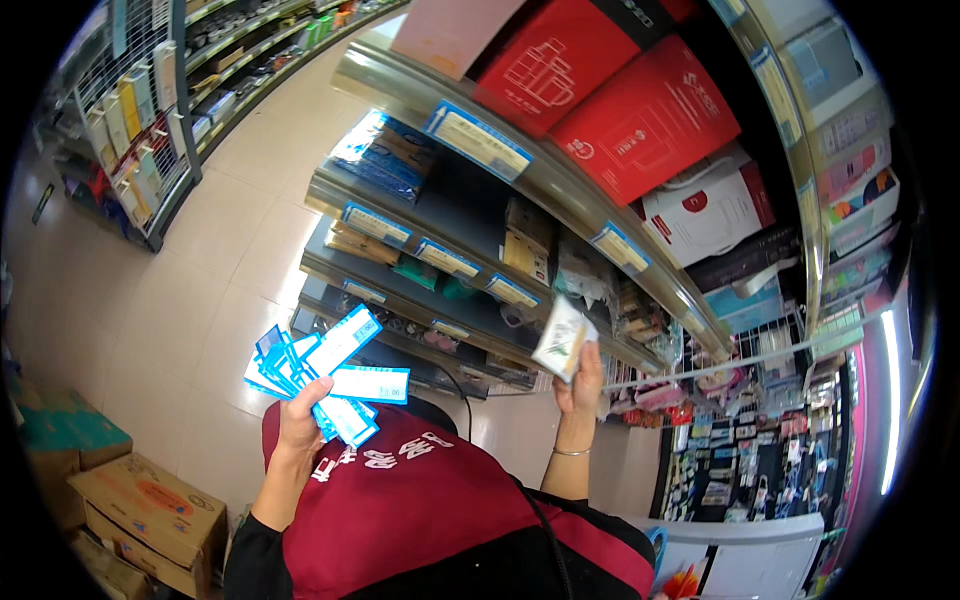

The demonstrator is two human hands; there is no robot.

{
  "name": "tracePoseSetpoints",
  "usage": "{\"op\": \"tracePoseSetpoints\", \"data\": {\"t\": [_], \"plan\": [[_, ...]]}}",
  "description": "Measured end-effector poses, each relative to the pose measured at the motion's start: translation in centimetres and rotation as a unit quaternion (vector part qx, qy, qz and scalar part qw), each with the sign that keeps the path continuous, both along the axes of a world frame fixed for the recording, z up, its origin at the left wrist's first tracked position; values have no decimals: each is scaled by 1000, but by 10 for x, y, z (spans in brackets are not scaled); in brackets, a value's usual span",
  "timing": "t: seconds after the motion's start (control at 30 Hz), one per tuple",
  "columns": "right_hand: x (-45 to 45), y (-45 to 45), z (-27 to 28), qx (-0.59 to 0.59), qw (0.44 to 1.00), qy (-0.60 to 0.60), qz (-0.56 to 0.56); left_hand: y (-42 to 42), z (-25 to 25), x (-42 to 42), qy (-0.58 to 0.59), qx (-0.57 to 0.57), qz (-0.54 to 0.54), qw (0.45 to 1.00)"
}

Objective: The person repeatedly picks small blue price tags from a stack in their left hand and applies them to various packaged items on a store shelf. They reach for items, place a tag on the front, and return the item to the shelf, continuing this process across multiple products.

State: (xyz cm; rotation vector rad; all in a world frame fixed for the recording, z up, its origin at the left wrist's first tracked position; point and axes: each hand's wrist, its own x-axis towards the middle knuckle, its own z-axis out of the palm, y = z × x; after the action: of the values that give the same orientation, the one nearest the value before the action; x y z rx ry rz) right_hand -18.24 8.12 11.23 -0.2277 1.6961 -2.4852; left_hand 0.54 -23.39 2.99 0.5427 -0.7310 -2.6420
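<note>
In my left hand (304, 416) is a fanned bunch of blue-edged paper price tags (341, 349), held in front of my dark red apron (420, 510). My right hand (581, 379) grips a small white packet (561, 341) with a green and yellow print, raised beside the lower shelves. Just beyond that packet, wrapped goods (589, 274) in clear plastic lie on a shelf. Along the shelf edges run clear strips with price labels (480, 139) slotted in them.
Red boxes (649, 120) and a white box (709, 210) fill the upper shelf. Cardboard cartons (150, 510) stand on the tiled floor at lower left. A wire rack (135, 135) with goods is at upper left. Hanging packaged goods (750, 442) cover a display at right, behind a grey-white cabinet (765, 547).
</note>
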Motion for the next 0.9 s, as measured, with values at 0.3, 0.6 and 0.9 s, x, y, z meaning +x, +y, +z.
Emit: {"op": "tracePoseSetpoints", "data": {"t": [0.3, 0.6, 0.9], "plan": [[-32, 17, -11, 27, 982, 44, -181, -3, 15, -4, -28, 8, -28, 999], [-79, -12, -12, -61, 972, 79, -215, -6, -2, 6, -22, 26, -5, 999], [-115, -35, 12, 114, 953, -9, -280, -7, -3, 5, -15, 25, -10, 1000]]}}
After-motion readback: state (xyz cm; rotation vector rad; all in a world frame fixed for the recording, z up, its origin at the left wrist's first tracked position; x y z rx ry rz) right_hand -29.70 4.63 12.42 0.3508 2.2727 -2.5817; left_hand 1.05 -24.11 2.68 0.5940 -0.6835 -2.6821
